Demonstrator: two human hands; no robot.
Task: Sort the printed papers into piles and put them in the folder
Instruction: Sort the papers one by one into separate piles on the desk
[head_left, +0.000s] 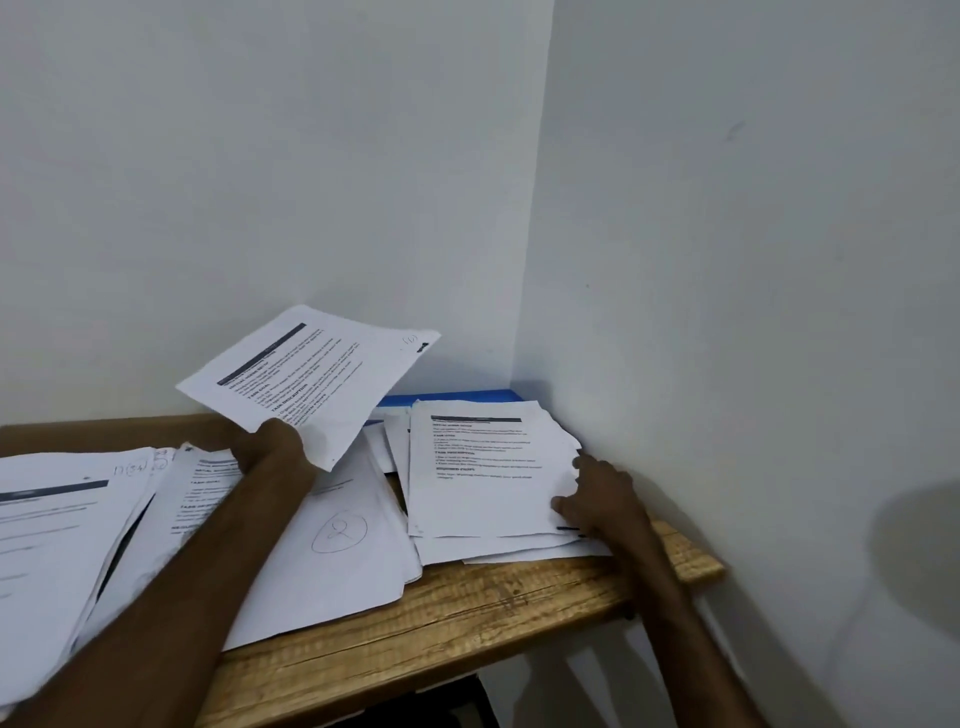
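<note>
My left hand (270, 441) grips a printed sheet (311, 374) by its lower edge and holds it up, tilted, above the table. My right hand (597, 493) rests on the right edge of a pile of printed papers (483, 483) by the wall corner, fingers curled at the edge of the top sheets. A middle pile (332, 551) has a circled handwritten 2 on its top sheet. Another pile (52, 545) lies at the left. A blue folder (457, 397) shows as a strip behind the right pile, mostly hidden by paper.
The wooden table (467, 608) stands in a corner of white walls (727, 260), with its right end close to the side wall. The table's front edge shows bare wood below the piles.
</note>
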